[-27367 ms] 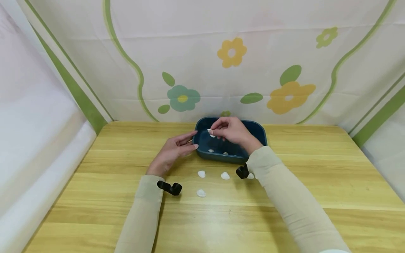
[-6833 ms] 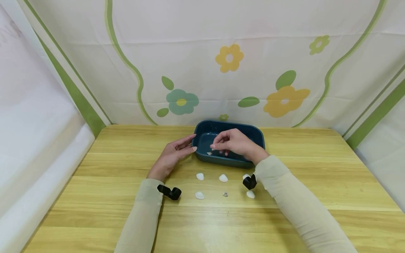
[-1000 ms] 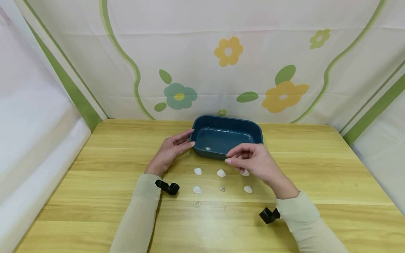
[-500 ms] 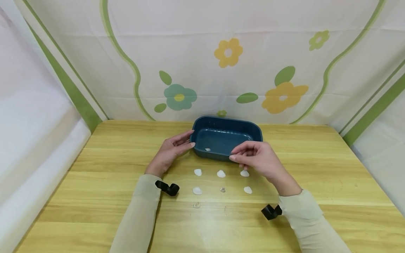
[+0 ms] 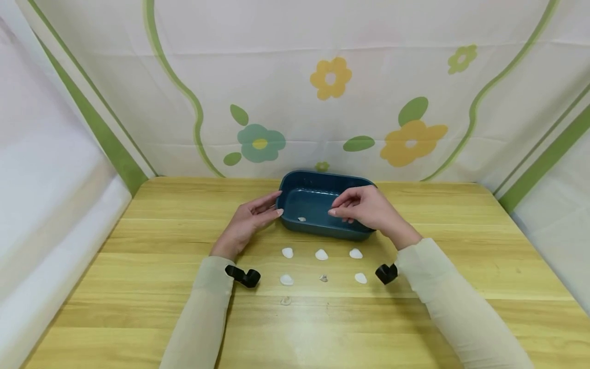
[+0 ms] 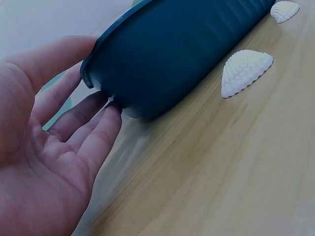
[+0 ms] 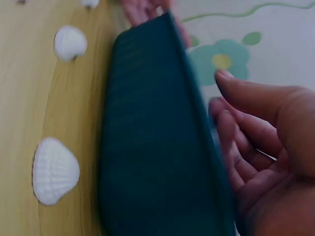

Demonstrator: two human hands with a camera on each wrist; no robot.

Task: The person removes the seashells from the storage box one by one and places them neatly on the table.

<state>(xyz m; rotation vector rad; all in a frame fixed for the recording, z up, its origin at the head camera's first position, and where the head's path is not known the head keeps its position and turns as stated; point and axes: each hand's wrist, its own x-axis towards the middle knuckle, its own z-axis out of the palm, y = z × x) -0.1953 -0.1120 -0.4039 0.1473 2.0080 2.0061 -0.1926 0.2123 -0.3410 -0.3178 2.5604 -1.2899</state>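
Note:
My left hand (image 5: 246, 225) rests extended fingertips and thumb against the left end of a dark blue rectangular tub (image 5: 324, 233). In the left wrist view, the thumb (image 6: 64, 56) reaches the tub's rim while the other fingers touch the outer wall. Over the tub's right part hovers my right hand (image 5: 364, 210), its fingers loosely bent, a gap between thumb and index, nothing seen between them. Inside, near the front left, lies one small shell (image 5: 301, 219). In front of the tub, several white scallop-like shells (image 5: 321, 254) lie in rows with a small greyish shell (image 5: 323, 278).
A pale, ring-shaped shell (image 5: 286, 301) lies nearest the person, at the left. Behind the wooden table (image 5: 161, 205) hangs a white cloth (image 5: 295, 102) with printed flowers, close to the tub's back. Black camera mounts (image 5: 386, 274) sit on both wrists.
Over the last second my right hand has moved from the tub's front edge to above its inside; the left stays. Since the 6.8-second-old frame, the ring-shaped shell has appeared on the table.

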